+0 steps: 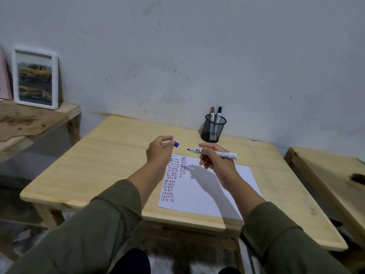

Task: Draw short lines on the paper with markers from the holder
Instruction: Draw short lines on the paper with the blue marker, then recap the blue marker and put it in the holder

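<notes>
Paper [207, 186] partly filled near left edge; rest blank. Uncapped marker [215, 153] in right hand [215, 161], blue cap [176, 144] pinched in left hand [160, 151].

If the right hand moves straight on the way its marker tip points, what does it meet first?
Probably the blue cap held by the left hand: the right hand's marker tip points left at it, apart, though depth is unclear.

Above the wooden worktop [110, 159], the right hand [214, 161] grips an uncapped white marker [214, 152], tip pointing left. The left hand [160, 150] pinches its blue cap [176, 144] just left of the tip, apart from it. Below lies the paper [207, 192], with columns of short lines along its left side. At the far edge, a black mesh holder [213, 129] keeps two markers.
</notes>
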Demonstrator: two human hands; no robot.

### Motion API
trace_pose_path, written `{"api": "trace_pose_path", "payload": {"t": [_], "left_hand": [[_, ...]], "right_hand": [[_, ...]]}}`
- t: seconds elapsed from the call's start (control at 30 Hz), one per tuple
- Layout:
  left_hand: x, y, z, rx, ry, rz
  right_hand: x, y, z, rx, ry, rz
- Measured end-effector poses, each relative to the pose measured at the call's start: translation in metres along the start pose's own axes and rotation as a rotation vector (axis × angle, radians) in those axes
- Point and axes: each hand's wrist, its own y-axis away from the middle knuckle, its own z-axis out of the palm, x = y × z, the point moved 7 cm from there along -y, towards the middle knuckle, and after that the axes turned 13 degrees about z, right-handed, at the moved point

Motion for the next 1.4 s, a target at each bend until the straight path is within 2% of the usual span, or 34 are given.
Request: {"api": "trace_pose_path", "payload": {"t": [0.27,0.53,0.8,0.87,1.03,1.17,1.3,1.4], "left_hand": [[0.036,-0.009,0.031,-0.074,0.202,-0.054],[0.055,-0.005,0.054,-0.180,0.319,-0.106],[0.058,-0.002,0.063,-0.256,0.322,-0.241],[0.059,0.000,0.066,-0.243,0.390,-0.265],[0.065,0.000,0.069,-0.163,0.507,-0.201],[0.063,-0.004,0.067,-0.190,0.430,-0.146],[0.071,-0.024,0.058,-0.103,0.397,-0.098],[0.082,-0.038,0.062,-0.173,0.355,-0.046]], "right_hand": [[-0.045,-0.006,-0.005,-0.004,-0.029,-0.124],[-0.062,-0.008,-0.013,0.015,-0.016,-0.151],[-0.071,-0.007,-0.016,-0.004,0.119,-0.194],[-0.070,-0.008,-0.014,-0.009,0.069,-0.176],[-0.059,-0.012,-0.013,-0.019,-0.284,-0.052],[-0.053,-0.013,-0.011,-0.107,-0.285,-0.023],[-0.057,-0.012,-0.013,-0.277,-0.332,-0.001],[-0.060,-0.013,-0.013,-0.366,-0.308,0.055]]}}
